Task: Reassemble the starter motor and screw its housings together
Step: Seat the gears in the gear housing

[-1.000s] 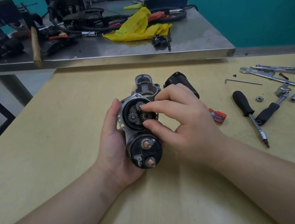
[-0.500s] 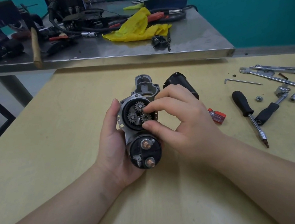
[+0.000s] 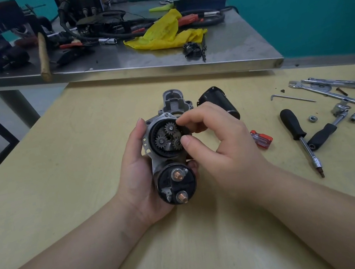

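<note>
Three planet gears (image 3: 168, 139) exposed; left hand (image 3: 138, 174) wraps the starter housing (image 3: 170, 158), right hand (image 3: 217, 149) pinching the rightmost gear.

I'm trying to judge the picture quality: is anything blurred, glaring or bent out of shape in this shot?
Head view: the gears in the starter motor are sharp, and so are the left hand and right hand. The light is soft and dim, with faint shadows. The steel table shows a mild sheen. The wide lens bows the table edges and stretches the forearms near the bottom.
</note>
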